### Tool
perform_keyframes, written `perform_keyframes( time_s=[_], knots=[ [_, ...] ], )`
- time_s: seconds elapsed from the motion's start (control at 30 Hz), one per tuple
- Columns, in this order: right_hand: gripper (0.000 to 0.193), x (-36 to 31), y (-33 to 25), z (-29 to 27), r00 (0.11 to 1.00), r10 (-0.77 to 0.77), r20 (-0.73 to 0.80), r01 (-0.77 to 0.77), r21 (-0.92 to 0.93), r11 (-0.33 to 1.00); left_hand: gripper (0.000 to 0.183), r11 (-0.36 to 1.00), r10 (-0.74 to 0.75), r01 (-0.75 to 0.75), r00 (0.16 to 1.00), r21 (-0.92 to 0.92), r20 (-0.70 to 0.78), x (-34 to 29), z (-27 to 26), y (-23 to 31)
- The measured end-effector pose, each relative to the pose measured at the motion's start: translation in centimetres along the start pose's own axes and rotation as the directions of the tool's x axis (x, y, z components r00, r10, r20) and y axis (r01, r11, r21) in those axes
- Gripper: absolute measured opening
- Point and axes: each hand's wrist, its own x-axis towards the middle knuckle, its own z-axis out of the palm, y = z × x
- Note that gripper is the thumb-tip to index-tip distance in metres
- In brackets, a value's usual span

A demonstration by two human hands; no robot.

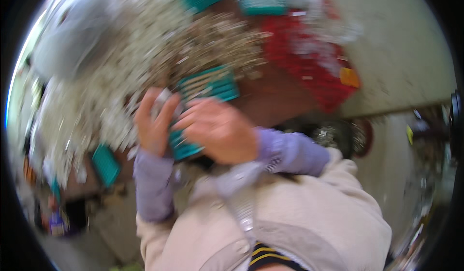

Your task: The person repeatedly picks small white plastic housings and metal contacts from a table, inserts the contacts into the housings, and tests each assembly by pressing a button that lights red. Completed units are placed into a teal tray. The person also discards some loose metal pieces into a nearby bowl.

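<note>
My left hand [155, 123] is raised at the left side of a teal slotted tray [227, 93]. Its thumb and fingers curl around a whitish, translucent plastic piece [163, 98], blurred by motion. Over the tray's middle lies my right hand [220, 132], its fingers bent together and pointing left at the left hand. Whatever its fingertips pinch, if anything, is too blurred to make out. Tan strips [205, 82] lie in rows in the tray's far part. Both hands hide much of its near part.
A wide heap of clear plastic pieces [96, 102] covers the table's left. Tan pieces [217, 41] are piled behind the tray. Red material [309, 63] with an orange block [349, 78] lies right. Other teal trays [105, 164] stand around; a bulging translucent bag [72, 39] is far left.
</note>
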Motion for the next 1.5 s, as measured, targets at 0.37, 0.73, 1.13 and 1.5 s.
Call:
perform_keyframes(
  time_s=[0.37, 0.73, 1.13, 1.5],
  knots=[
    [0.01, -2.9, -2.6, -3.9, 0.911, 0.203, -0.358, -0.13, 0.218, 0.967, 0.058, 0.412, -0.088, 0.486, 0.863, -0.77, 0.498, -2.2, 4.2, -1.0],
    [0.015, -3.7, -2.5, -3.8, 0.806, 0.481, -0.345, -0.397, 0.288, 0.871, 0.034, 0.9, 0.056, 0.028, 0.982, -0.436, 0.18, -1.5, 5.6, 0.4],
    [0.01, -4.6, -2.9, -4.6, 0.895, 0.369, -0.249, -0.381, 0.002, 0.925, 0.023, 0.957, 0.265, -0.238, 0.951, -0.167, 0.163, -2.0, 5.5, 2.4],
    [0.012, -5.9, -2.4, -8.2, 0.956, 0.292, 0.007, -0.289, -0.116, 0.95, 0.021, 0.926, 0.335, -0.377, 0.858, 0.032, 0.389, -1.5, 6.7, 6.9]
  ],
)
